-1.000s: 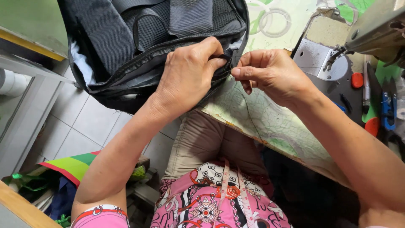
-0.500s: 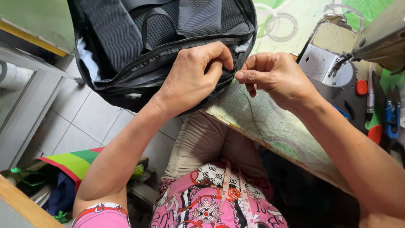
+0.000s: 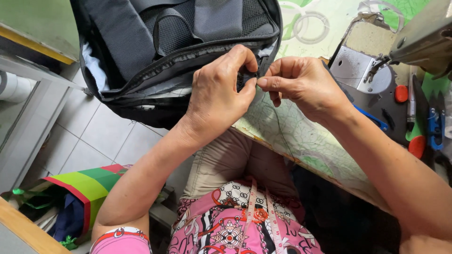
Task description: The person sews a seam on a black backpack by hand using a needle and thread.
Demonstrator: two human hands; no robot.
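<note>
A black backpack (image 3: 160, 51) lies half on the sewing table (image 3: 301, 136) and half hanging off its near edge, so that its opened seam faces the person and sits within easy reach of both hands. The left hand (image 3: 221, 96) is closed on the bag's edge, thumb and fingers pinching the dark binding at the corner to keep that spot taut and steady. The right hand (image 3: 301, 84) meets it there, thumb and forefinger pressed together on something very fine, probably a thread or a zip end, though it is too small to make out for sure. The two hands touch at the pinch point, which lets one brace the cloth while the other works the small part. To the right, the sewing machine (image 3: 414, 42) stands well back from the hands with its metal plate bare. Beside it lie blue snips (image 3: 435, 129) and some orange-red bits, near enough to grab. A tape measure (image 3: 249, 211) hangs down the person's patterned pink top, ready to use. Below the table, on the tiled floor at the left, a bright striped bag (image 3: 89, 183) sits out of the way.
</note>
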